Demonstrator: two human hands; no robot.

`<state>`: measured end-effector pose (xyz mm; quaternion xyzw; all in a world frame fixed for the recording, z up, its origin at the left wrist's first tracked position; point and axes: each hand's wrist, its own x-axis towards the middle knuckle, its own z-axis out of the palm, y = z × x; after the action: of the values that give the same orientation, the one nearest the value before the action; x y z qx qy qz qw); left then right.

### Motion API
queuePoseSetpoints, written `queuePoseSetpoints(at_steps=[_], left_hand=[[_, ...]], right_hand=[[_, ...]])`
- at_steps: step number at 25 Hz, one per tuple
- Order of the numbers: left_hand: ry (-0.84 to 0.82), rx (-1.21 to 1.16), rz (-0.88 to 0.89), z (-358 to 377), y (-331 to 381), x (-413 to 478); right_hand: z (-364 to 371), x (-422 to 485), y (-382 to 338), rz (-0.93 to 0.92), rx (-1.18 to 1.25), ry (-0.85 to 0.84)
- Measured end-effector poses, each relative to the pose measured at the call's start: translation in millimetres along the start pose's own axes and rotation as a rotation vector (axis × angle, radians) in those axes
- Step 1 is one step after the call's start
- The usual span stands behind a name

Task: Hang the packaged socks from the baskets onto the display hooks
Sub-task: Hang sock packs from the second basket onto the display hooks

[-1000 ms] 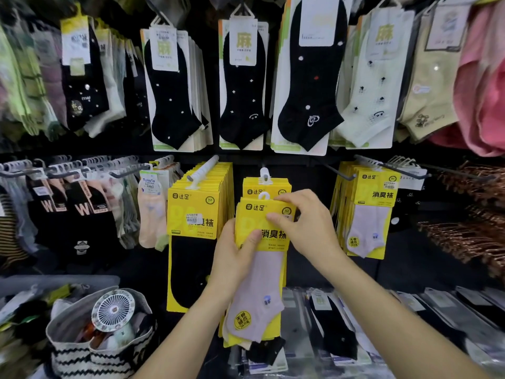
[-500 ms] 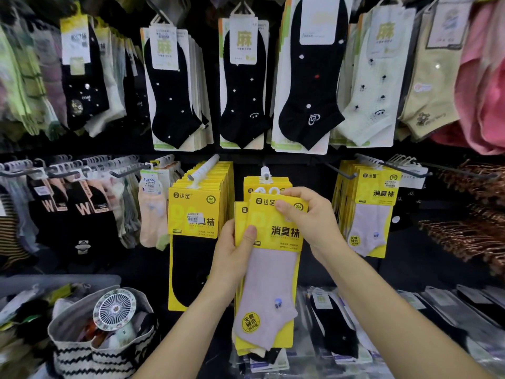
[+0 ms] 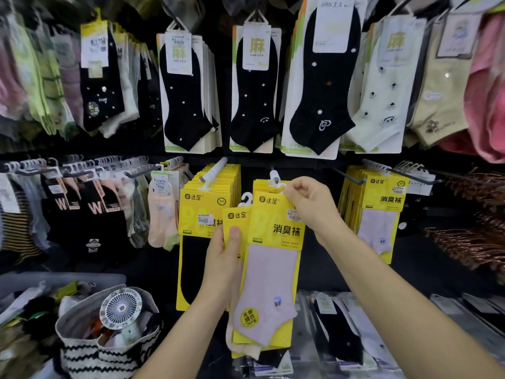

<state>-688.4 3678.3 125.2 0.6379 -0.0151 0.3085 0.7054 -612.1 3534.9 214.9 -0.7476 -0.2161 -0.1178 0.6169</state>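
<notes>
Low left, a black-and-white zigzag woven basket [image 3: 90, 359] is sitting with a round white fan [image 3: 121, 308] and loose packets inside. Above it, a row of dark socks on grey hooks [image 3: 68, 203] is hanging. Just right of them a peach ankle sock pack [image 3: 161, 214] is hanging. Next comes a thick stack of yellow-card packs with black socks [image 3: 202, 222], hanging on a long white peg [image 3: 216, 169].

The left hand [image 3: 224, 266] is gripping a bundle of yellow-card packs [image 3: 236, 217] by its left edge, with the thumb lying flat on the front card and the fingers wrapping behind. Overlapping that bundle in front, a yellow-card pack with a pale lilac ankle sock [image 3: 273, 269] is hanging slightly tilted. The right hand [image 3: 311, 203] is pinching this pack's top right corner, fingers curled.

The pack's top edge is sitting right at a short white display hook [image 3: 274, 177], where more yellow packs are hanging behind. Cannot tell whether its hanger is on the hook. Above both hands, black dotted socks on white cards [image 3: 254, 86] are hanging in a row.

Right of the hands, another stack of yellow-card lilac sock packs [image 3: 382, 209] is hanging on a grey hook. Below, clear-bagged socks [image 3: 341, 337] are lying flat. Far right, copper-coloured hangers [image 3: 478, 242] are bunching together.
</notes>
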Motion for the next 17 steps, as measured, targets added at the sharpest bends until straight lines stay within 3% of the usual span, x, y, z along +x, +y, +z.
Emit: queuePoseSetpoints(at_steps=[4,8,15,17], left_hand=[[0.087,0.041,0.088,-20.1,3.9,1.1],[0.177,0.146,0.162,-43.1,15.7,-1.8],[0.157,0.172,0.204,-44.9,22.9,-6.1],[0.139,0.138,0.168,-37.5,16.4,-5.1]], right_hand=[[-0.8,21.6,-4.1,-0.009,-0.038,0.084],[9.1,34.8,2.4,0.002,-0.127,0.058],[12.3,37.8,8.7,0.018,-0.222,0.111],[7.9,27.8,10.2,-0.028,-0.276,0.207]])
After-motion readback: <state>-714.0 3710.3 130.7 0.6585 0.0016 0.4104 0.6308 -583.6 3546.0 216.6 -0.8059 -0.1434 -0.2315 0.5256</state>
